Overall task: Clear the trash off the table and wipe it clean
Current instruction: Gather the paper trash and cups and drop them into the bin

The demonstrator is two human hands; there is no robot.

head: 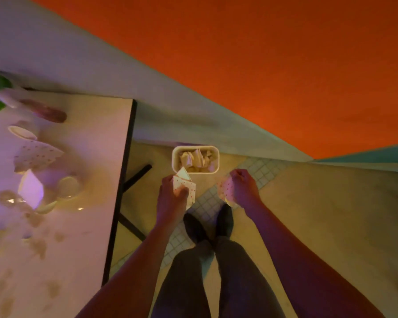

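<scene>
Just before the bin, both hands clutch napkins.

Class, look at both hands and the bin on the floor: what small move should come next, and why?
Probably release the napkins into the bin. The left hand grips a dotted napkin at its near rim, the right hand holds another crumpled one, and more trash waits on the table.

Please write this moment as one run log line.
left hand: holds dotted napkin | right hand: holds crumpled napkin | bin: ahead on floor
</scene>
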